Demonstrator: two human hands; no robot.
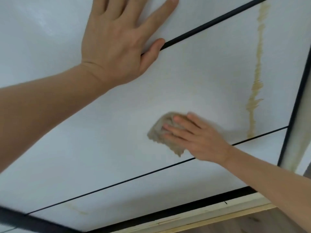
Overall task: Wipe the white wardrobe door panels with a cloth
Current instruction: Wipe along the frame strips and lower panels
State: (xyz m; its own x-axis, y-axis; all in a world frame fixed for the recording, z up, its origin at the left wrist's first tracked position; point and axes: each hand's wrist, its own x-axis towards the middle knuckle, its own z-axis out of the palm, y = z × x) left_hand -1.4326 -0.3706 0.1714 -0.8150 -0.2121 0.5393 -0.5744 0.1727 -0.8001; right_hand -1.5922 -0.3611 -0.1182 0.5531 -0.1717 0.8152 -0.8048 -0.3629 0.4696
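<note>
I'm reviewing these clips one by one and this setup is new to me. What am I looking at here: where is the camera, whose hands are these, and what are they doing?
There is no machine here: a person works with two bare hands, and the single picture comes from a wide-angle camera worn on their head, so the view looks tilted. The white surface is a wardrobe door, split into panels by thin black strips. The left hand lies flat and open on the upper panel, thumb at the strip. The right hand presses a beige cloth against the middle panel with straight fingers; it looks blurred. A yellowish streak runs down the panel to the right of the cloth. A wooden floor shows at the bottom.
</note>
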